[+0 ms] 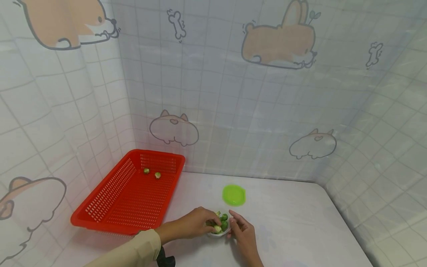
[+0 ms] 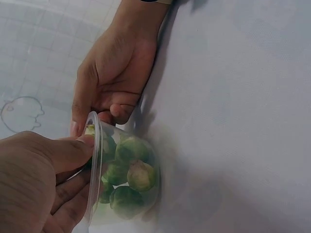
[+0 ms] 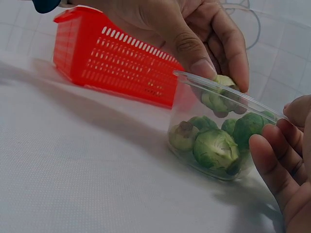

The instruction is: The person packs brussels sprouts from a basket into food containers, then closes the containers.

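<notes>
A clear plastic container (image 3: 181, 108) with several Brussels sprouts (image 3: 215, 148) in it stands on the white table. My left hand (image 1: 197, 223) reaches over its rim and pinches a sprout (image 3: 217, 100) between thumb and fingers, down inside the mouth. On the opposite side my right hand (image 1: 244, 233) holds the container, thumb at the rim and fingers against the wall. In the left wrist view the left hand (image 2: 36, 170) covers part of the opening, while sprouts (image 2: 141, 175) show through the clear side.
A red plastic basket (image 1: 163, 213) with perforated walls stands on the left, with two sprouts (image 1: 157, 175) lying near its far end. Behind the container lies a bright green lid (image 1: 234, 195). Patterned curtains (image 1: 220, 111) enclose the table (image 1: 293, 215) at the back and sides.
</notes>
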Tool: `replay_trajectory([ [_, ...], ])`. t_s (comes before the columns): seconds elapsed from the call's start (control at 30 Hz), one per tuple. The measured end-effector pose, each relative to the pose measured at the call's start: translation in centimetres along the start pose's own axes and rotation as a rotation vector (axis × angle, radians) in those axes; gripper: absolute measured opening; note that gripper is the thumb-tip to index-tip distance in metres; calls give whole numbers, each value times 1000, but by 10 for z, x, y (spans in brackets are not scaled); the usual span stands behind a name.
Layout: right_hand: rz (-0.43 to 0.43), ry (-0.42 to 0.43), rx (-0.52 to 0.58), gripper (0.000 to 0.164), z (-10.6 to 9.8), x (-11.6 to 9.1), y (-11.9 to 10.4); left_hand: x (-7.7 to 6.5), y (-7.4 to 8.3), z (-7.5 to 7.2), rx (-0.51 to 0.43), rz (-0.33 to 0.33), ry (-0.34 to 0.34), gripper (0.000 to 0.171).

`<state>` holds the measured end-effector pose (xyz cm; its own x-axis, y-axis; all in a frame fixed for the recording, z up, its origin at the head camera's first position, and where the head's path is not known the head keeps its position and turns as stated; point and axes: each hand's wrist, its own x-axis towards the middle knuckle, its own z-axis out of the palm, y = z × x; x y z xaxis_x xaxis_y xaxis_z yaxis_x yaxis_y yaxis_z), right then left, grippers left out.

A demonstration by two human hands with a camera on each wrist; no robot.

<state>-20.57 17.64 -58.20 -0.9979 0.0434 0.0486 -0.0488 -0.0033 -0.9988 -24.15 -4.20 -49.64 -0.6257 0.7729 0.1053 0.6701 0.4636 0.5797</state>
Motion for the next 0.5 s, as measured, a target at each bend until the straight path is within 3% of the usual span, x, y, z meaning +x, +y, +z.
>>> replay_trajectory([
  [0.5, -26, -4, -13, 42, 0, 1, 0, 6, 3, -2, 77, -39, -86, 22],
])
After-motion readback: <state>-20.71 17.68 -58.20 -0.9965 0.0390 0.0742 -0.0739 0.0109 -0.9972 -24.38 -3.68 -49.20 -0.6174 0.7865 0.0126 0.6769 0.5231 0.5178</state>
